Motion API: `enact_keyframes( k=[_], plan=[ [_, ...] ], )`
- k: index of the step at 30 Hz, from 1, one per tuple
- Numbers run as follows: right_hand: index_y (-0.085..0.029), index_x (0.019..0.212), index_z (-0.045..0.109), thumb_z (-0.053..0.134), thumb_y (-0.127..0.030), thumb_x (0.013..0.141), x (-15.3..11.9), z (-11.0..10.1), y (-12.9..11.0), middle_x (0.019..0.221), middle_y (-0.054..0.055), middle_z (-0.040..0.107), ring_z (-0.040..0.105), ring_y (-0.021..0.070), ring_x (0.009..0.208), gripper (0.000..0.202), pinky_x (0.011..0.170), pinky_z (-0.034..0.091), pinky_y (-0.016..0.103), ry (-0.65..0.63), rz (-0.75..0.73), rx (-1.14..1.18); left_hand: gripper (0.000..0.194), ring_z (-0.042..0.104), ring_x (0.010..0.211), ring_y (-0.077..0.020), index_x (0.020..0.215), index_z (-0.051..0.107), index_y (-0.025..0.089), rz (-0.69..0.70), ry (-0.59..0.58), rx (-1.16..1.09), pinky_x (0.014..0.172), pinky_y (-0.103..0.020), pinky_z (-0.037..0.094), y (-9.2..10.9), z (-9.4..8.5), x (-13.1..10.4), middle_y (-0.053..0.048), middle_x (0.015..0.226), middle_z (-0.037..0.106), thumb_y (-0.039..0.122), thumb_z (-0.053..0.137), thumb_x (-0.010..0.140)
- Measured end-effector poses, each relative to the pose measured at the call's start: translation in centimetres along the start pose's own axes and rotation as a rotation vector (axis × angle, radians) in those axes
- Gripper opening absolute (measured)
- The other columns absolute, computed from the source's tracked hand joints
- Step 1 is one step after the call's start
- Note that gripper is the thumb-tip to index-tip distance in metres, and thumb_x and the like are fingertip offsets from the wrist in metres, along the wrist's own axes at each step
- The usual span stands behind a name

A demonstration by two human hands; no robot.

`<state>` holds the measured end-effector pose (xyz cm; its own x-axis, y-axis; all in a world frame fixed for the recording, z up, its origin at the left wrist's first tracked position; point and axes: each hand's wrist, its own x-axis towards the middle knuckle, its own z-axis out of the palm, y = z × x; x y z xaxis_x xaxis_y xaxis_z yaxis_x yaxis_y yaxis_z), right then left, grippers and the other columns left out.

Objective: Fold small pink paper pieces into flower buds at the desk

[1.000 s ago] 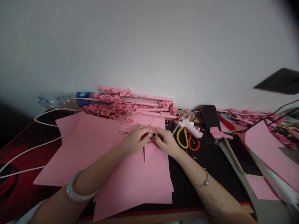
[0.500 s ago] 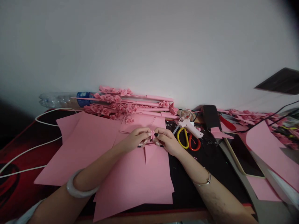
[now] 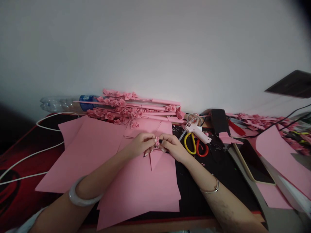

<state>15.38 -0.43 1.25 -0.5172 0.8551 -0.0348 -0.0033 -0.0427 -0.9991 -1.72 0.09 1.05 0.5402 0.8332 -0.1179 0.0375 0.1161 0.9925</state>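
Note:
Between my two hands is a small folded pink paper flower (image 3: 157,141), held up over the paper sheets. My left hand (image 3: 141,144) pinches its left side with thumb and forefinger. From the right, the fingers of my right hand (image 3: 173,146) close on the other side of it. Parts of the flower are hidden behind the fingertips. Below lie large pink paper sheets (image 3: 138,187), with a small folded pink piece (image 3: 156,160) on top. A finished paper rose (image 3: 134,124) rests on the sheets just beyond my hands.
Pink paper flower stems (image 3: 136,110) are piled along the wall beside a plastic bottle (image 3: 58,104). Right of my hands are a glue gun (image 3: 198,131) and scissors with yellow and red handles (image 3: 190,144). Farther right lie a phone (image 3: 255,161) and more pink paper (image 3: 282,152). A white cable (image 3: 26,155) curves at left.
My fingers have shifted slightly on the paper flower, which now sits a little further left and shows less between the fingertips. The things on the table stay where they were.

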Motion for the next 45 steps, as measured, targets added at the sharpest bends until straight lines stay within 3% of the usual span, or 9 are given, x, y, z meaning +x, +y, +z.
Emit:
enact_keyframes(
  k=[12, 22, 28, 34, 45],
  plan=[
    [-0.015, 0.071, 0.051, 0.044, -0.015, 0.076, 0.2, -0.13, 0.77, 0.048, -0.007, 0.04, 0.029, 0.0056, 0.042, 0.008, 0.044, 0.019, 0.021, 0.02, 0.028, 0.168, 0.02, 0.041, 0.037, -0.0035, 0.066, 0.047, 0.015, 0.025, -0.001, 0.016, 0.037, -0.016, 0.031, 0.55, 0.21, -0.14, 0.006, 0.053, 0.046, 0.026, 0.044, 0.082],
    [-0.017, 0.061, 0.044, 0.038, -0.015, 0.077, -0.12, 0.54, 0.23, 0.048, -0.006, 0.041, 0.032, 0.0067, 0.043, 0.017, 0.042, 0.024, 0.02, 0.116, 0.006, -0.045, 0.02, 0.039, 0.039, -0.0045, 0.065, 0.042, 0.017, 0.078, 0.04, 0.133, 0.039, -0.017, 0.029, -0.09, 0.59, -0.16, 0.007, 0.052, 0.044, 0.025, 0.042, 0.084],
    [-0.016, 0.064, 0.045, 0.044, -0.037, 0.088, -0.1, 0.49, 0.62, 0.052, -0.005, 0.042, 0.034, 0.0069, 0.047, 0.031, 0.046, 0.026, 0.021, 0.125, -0.043, -0.174, 0.021, 0.039, 0.041, -0.0053, 0.065, 0.041, 0.017, 0.103, 0.047, 0.188, 0.041, -0.018, 0.029, -0.08, 0.74, -0.28, 0.007, 0.051, 0.041, 0.023, 0.04, 0.085],
    [-0.016, 0.067, 0.045, 0.047, -0.045, 0.086, 0.16, 0.2, 0.47, 0.052, -0.006, 0.039, 0.029, 0.0058, 0.043, 0.035, 0.043, 0.02, 0.021, 0.043, -0.026, -0.078, 0.021, 0.039, 0.041, -0.0052, 0.066, 0.041, 0.017, 0.09, 0.022, 0.135, 0.04, -0.018, 0.03, -0.05, 0.65, -0.21, 0.007, 0.053, 0.043, 0.025, 0.041, 0.086],
    [-0.017, 0.071, 0.043, 0.05, -0.04, 0.086, 0.3, -0.15, 0.52, 0.052, -0.008, 0.037, 0.025, 0.0056, 0.044, 0.029, 0.045, 0.016, 0.022, -0.033, -0.032, 0.077, 0.021, 0.042, 0.041, -0.0039, 0.067, 0.042, 0.016, 0.085, -0.012, -0.011, 0.043, -0.018, 0.032, -0.15, 0.23, -0.04, 0.006, 0.058, 0.048, 0.026, 0.042, 0.085]
  ],
)
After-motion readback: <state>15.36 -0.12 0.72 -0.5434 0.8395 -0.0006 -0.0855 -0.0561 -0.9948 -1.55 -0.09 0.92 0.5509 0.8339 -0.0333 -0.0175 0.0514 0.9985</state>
